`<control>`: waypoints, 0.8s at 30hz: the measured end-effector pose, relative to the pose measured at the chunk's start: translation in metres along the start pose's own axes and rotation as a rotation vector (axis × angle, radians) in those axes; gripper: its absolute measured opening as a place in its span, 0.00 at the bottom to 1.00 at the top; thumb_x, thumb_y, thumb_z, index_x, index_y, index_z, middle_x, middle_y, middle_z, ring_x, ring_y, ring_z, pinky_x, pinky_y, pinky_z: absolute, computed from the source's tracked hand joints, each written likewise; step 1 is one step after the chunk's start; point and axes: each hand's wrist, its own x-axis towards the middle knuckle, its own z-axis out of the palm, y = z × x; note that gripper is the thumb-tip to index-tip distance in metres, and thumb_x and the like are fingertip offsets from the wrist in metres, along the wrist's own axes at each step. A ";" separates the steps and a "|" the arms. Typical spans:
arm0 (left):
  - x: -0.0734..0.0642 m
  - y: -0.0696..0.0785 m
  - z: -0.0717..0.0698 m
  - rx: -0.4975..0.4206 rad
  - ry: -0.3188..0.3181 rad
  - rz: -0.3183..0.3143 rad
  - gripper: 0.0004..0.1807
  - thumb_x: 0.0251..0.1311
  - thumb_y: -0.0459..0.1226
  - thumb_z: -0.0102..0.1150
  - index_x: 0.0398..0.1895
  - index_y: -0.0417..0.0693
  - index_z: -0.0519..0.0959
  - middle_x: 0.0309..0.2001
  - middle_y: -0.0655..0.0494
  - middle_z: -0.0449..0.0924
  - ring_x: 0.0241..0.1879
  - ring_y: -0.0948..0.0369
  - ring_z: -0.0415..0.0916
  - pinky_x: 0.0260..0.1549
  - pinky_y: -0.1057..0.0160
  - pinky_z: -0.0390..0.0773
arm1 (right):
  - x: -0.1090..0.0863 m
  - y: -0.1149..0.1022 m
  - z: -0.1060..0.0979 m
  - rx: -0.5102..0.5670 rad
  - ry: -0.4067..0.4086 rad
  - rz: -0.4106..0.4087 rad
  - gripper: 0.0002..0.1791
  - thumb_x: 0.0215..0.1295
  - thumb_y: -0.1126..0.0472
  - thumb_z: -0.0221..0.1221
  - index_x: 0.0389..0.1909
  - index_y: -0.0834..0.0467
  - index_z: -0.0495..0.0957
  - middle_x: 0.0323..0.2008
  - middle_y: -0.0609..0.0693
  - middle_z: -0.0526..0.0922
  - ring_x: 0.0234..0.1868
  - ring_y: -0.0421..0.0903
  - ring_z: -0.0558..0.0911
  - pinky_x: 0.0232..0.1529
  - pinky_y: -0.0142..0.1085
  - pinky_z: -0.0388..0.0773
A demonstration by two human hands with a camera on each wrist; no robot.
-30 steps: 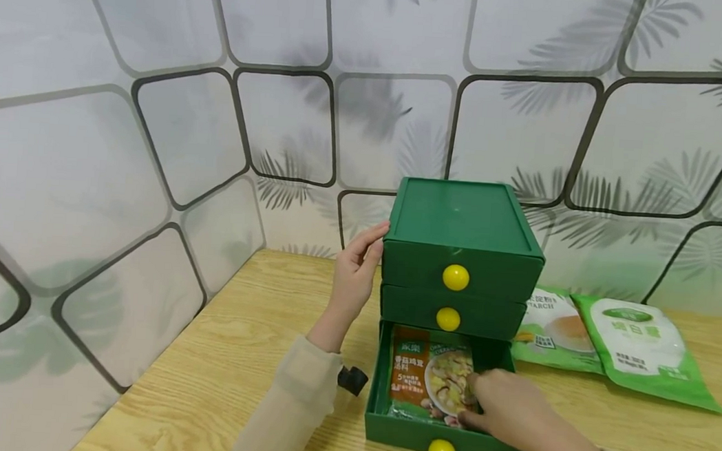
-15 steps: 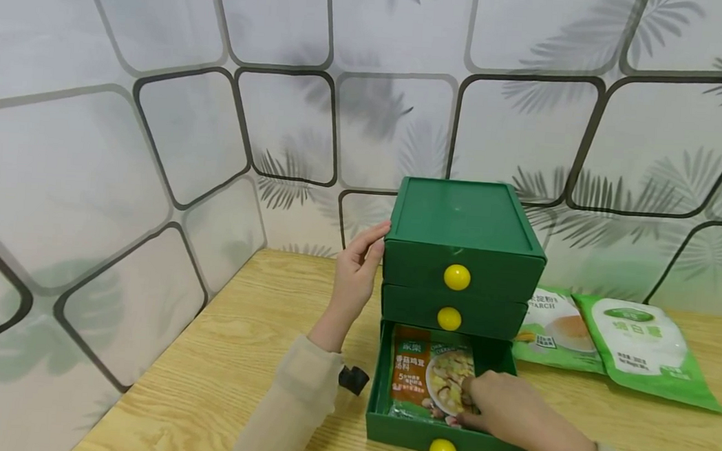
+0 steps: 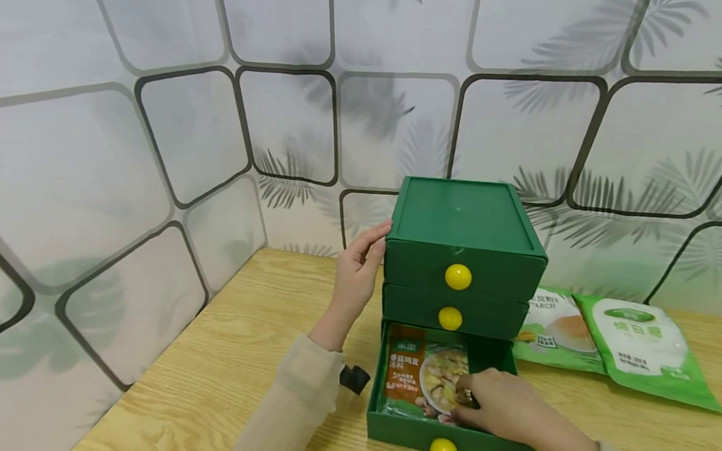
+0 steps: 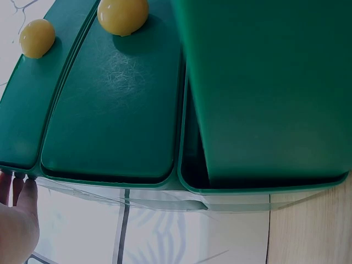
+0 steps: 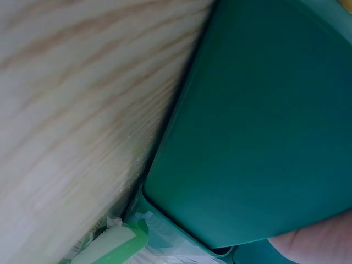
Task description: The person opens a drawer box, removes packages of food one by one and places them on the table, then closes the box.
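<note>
A green drawer cabinet [image 3: 464, 214] with yellow knobs stands on the table, its bottom drawer [image 3: 401, 428] pulled out. Inside that drawer lies an orange and green soup mix packet [image 3: 404, 380] with a bowl of soup printed on it. My right hand [image 3: 495, 403] reaches over the drawer's right wall, and its curled fingers and thumb grip the packet's right edge; the fingertips are partly hidden. With fairly straight fingers, my left hand [image 3: 358, 267] rests against the upper left side of the cabinet. The left wrist view shows those fingertips [image 4: 19, 190] at the cabinet's edge.
Two green and white bags, a starch bag [image 3: 556, 330] and another food bag [image 3: 648, 346], lie right of the cabinet. A small black object [image 3: 354, 379] is beside my left sleeve. Behind the wooden table [image 3: 202, 381] is a patterned wall covering [image 3: 398, 131].
In the drawer, the soup mix packet has shifted slightly left together with my right hand. My left hand keeps its place on the cabinet.
</note>
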 end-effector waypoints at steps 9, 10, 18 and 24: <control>0.001 0.000 0.000 -0.003 0.002 -0.006 0.18 0.66 0.35 0.42 0.54 0.34 0.70 0.56 0.43 0.67 0.58 0.61 0.62 0.49 0.62 0.68 | 0.000 0.000 -0.004 0.066 0.004 -0.047 0.15 0.54 0.49 0.60 0.37 0.55 0.79 0.16 0.39 0.70 0.15 0.35 0.64 0.14 0.31 0.59; 0.001 0.000 0.000 -0.006 0.002 -0.006 0.18 0.66 0.35 0.42 0.54 0.33 0.70 0.56 0.43 0.67 0.58 0.61 0.62 0.49 0.61 0.68 | 0.000 0.001 -0.004 0.078 0.011 -0.061 0.15 0.54 0.49 0.59 0.37 0.55 0.79 0.14 0.39 0.69 0.14 0.35 0.63 0.13 0.31 0.57; 0.001 0.000 0.001 -0.005 0.004 -0.003 0.17 0.65 0.33 0.42 0.53 0.33 0.70 0.56 0.42 0.67 0.57 0.61 0.62 0.46 0.64 0.68 | -0.002 0.006 -0.006 0.178 0.062 -0.142 0.16 0.57 0.52 0.58 0.38 0.61 0.79 0.18 0.39 0.73 0.16 0.34 0.64 0.15 0.30 0.61; 0.002 0.001 0.001 -0.004 0.009 -0.016 0.16 0.64 0.29 0.41 0.53 0.32 0.70 0.56 0.40 0.67 0.58 0.59 0.62 0.51 0.62 0.66 | -0.001 0.008 -0.009 0.253 0.106 -0.135 0.13 0.56 0.54 0.59 0.35 0.61 0.80 0.28 0.44 0.80 0.24 0.36 0.74 0.23 0.30 0.72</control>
